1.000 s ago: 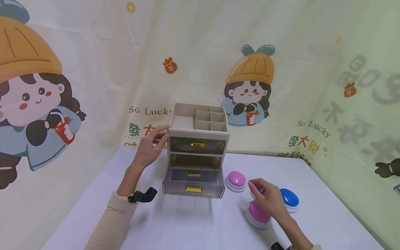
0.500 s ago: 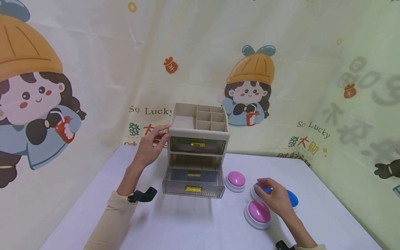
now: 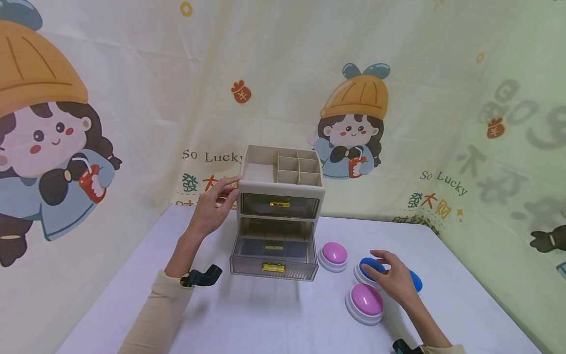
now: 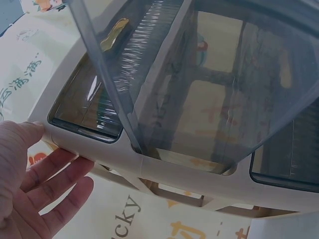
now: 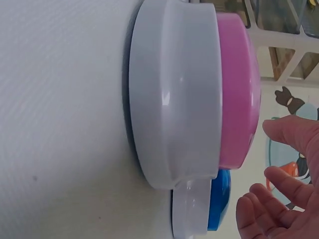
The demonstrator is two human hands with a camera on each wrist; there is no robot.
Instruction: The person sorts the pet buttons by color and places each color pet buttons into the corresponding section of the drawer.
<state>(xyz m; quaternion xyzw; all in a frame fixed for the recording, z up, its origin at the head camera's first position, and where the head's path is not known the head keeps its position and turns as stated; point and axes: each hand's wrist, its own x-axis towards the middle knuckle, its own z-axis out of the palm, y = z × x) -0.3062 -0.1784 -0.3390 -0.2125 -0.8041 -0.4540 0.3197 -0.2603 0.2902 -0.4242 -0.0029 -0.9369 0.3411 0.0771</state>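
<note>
A beige desktop drawer organizer (image 3: 283,188) stands upright on the table, with a clear smoky drawer (image 3: 274,268) pulled out below its closed top drawer. My left hand (image 3: 211,209) grips the organizer's upper left corner. In the left wrist view its thumb lies at the front edge and the fingers at the top rim. My right hand (image 3: 395,278) hovers over the blue push buttons, thumb and fingers apart with nothing between them. One blue button (image 3: 370,265) lies beside the thumb; another (image 3: 415,280) is mostly hidden behind the hand. A pink button (image 5: 238,94) is close by.
Two pink-domed buttons on white bases stand on the white table (image 3: 265,319): a farther pink button (image 3: 334,253) right of the drawer and a nearer pink button (image 3: 366,301). A printed curtain (image 3: 283,49) hangs behind. Black wrist cameras sit on both arms.
My right hand has shifted to the right, uncovering more of the near blue button and the nearer pink one. My left hand, the organizer and its drawer have stayed put.
</note>
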